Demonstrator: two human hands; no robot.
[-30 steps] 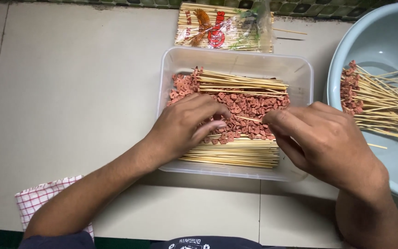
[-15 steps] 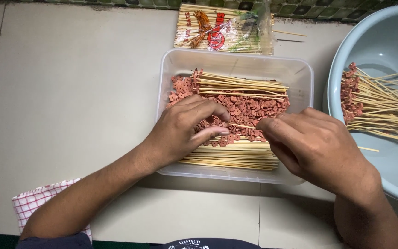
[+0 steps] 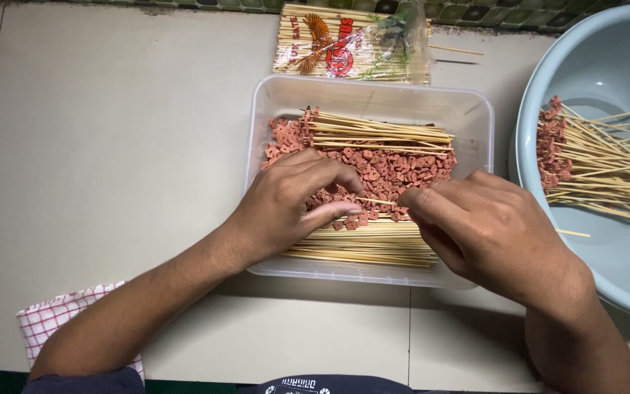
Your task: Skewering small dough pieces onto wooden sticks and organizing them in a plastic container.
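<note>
A clear plastic tray [image 3: 271,102] holds a heap of small reddish-brown meat pieces [image 3: 395,168] between two bundles of bamboo skewers [image 3: 380,133]. My right hand [image 3: 483,230] pinches one thin skewer [image 3: 378,201], its tip pointing left over the heap. My left hand [image 3: 293,204] hovers over the pieces with fingertips curled around a small piece at the skewer's tip. The lower skewer bundle [image 3: 366,244] lies partly under both hands.
A pale blue basin [image 3: 607,270] at the right holds several skewers loaded with meat [image 3: 592,164]. A printed packet of skewers [image 3: 351,44] lies behind the tray. A red-checked cloth [image 3: 52,321] sits at the counter's near left edge.
Both hands have drawn slightly closer over the heap. My left fingertips have closed on a piece at the skewer's tip.
</note>
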